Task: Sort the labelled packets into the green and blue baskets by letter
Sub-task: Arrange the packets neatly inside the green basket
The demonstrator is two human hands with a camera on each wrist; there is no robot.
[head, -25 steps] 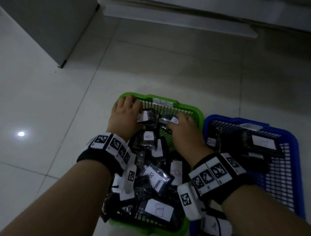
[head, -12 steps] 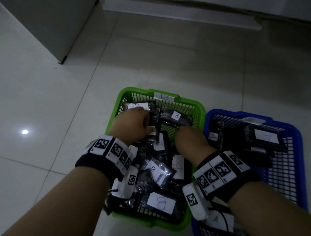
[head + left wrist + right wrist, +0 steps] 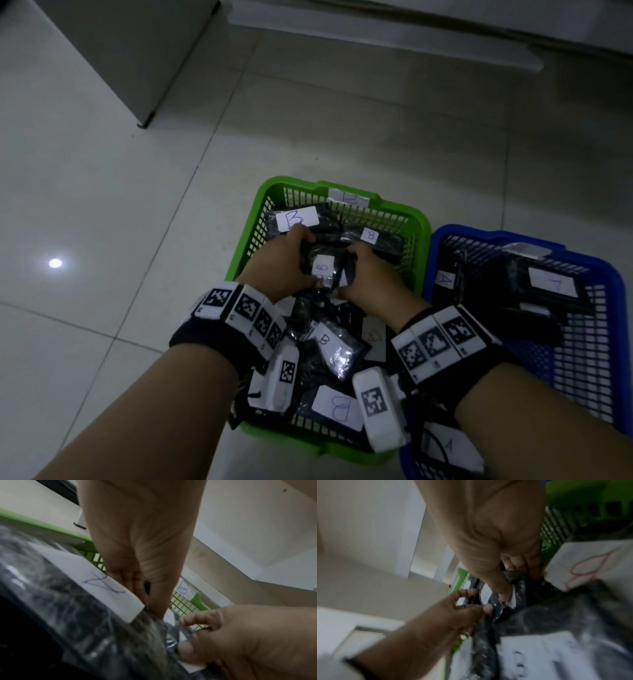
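Note:
A green basket tagged B holds several dark plastic packets with white letter labels. Both hands are inside it, over its middle. My left hand and my right hand each grip a side of one dark packet labelled B, fingers curled round its edges. In the left wrist view my left hand pinches plastic beside a packet whose label seems to read A; my right hand pinches the packet's edge. The blue basket at the right holds packets labelled A.
Both baskets stand side by side on a pale tiled floor. A grey cabinet stands at the back left and a low white ledge runs along the back. Open floor lies left of the green basket.
Both hands drew back from the green basket's far end to its middle and closed on one B packet. A large B packet at the far left is now uncovered.

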